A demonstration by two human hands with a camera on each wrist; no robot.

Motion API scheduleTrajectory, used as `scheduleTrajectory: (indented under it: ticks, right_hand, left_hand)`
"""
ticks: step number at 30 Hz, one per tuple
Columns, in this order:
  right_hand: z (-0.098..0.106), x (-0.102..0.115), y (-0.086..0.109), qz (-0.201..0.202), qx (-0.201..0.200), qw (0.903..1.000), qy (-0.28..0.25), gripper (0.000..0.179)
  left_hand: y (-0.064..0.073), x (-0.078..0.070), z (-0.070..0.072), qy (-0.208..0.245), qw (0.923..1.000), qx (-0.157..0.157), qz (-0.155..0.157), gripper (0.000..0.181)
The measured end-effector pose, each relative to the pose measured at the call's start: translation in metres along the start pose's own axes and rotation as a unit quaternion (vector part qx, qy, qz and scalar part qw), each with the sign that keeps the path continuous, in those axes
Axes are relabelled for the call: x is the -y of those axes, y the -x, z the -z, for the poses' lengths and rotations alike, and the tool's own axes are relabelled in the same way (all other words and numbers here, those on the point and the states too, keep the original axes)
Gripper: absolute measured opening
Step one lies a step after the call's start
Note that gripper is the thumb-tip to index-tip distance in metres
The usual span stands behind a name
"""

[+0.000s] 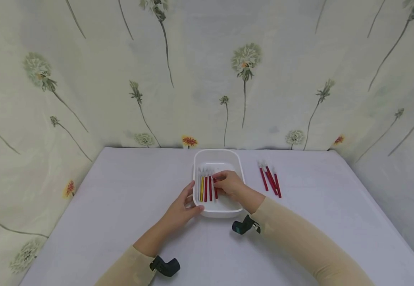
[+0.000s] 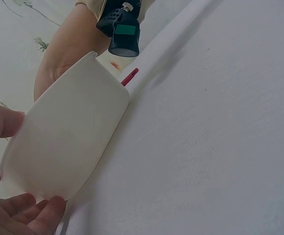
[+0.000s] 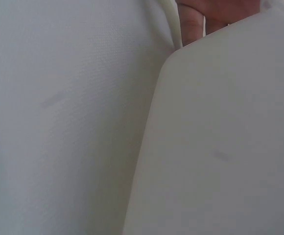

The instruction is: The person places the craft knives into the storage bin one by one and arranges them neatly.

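Observation:
A white rectangular plastic tub (image 1: 218, 213) stands on the table, its front and side walls also filling much of the left wrist view. My left hand (image 1: 179, 211) grips its near left corner, thumb at the front rim and fingers along the left wall. Inside, a yellow pen-like stick (image 1: 201, 189) and red ones (image 1: 205, 190) with clear pale tips lie side by side on the left. Reaching over the right rim, my right hand (image 1: 229, 183) pinches the upper part of the rightmost red stick (image 1: 216, 192) in that row. Its fingertips partly cover this stick.
Several more red sticks (image 1: 277, 185) with clear tips lie loosely on the white tablecloth (image 1: 139, 174), right of the tub. A flower-printed cloth (image 1: 199, 71) hangs behind the table's back edge. Dark wrist cameras (image 1: 164, 266) sit on both forearms, the right one close to the tub's front.

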State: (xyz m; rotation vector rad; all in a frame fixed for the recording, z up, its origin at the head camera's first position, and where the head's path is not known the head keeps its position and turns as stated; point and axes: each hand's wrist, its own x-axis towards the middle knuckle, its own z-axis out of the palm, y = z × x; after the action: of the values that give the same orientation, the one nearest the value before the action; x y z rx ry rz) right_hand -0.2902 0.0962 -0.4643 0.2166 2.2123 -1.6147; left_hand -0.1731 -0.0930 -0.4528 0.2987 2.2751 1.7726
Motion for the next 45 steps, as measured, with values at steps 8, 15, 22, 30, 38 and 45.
scheduleTrajectory:
  ticks: [8, 15, 22, 30, 38, 45]
  right_hand:
    - [-0.001, -0.001, 0.000, 0.009, -0.006, 0.9999, 0.013, 0.028]
    - [-0.001, -0.001, 0.000, 0.019, -0.025, 0.9989, 0.035, 0.028]
    - [-0.001, 0.000, 0.003, 0.027, -0.022, 0.9987, 0.037, 0.028]
    - [0.000, -0.001, 0.001, 0.037, -0.022, 0.9983, 0.039, 0.027]
    - [0.001, -0.001, 0.002, 0.050, -0.032, 0.9966, 0.056, 0.027]
    - [0.008, 0.005, 0.010, 0.104, -0.031, 0.9903, 0.087, 0.030]
  left_hand:
    - [-0.001, 0.001, 0.000, 0.005, 1.0000, 0.003, -0.002, 0.085]
    - [-0.012, 0.022, -0.001, 0.006, 1.0000, -0.007, -0.002, 0.085]
    - [-0.016, 0.031, -0.003, -0.007, 0.9998, -0.020, -0.003, 0.084]
    - [-0.015, 0.030, -0.004, -0.009, 0.9997, -0.021, -0.005, 0.083]
    - [-0.010, 0.018, -0.001, 0.005, 0.9999, -0.006, -0.010, 0.086]
    - [-0.002, 0.004, -0.001, 0.006, 1.0000, -0.001, -0.005, 0.087]
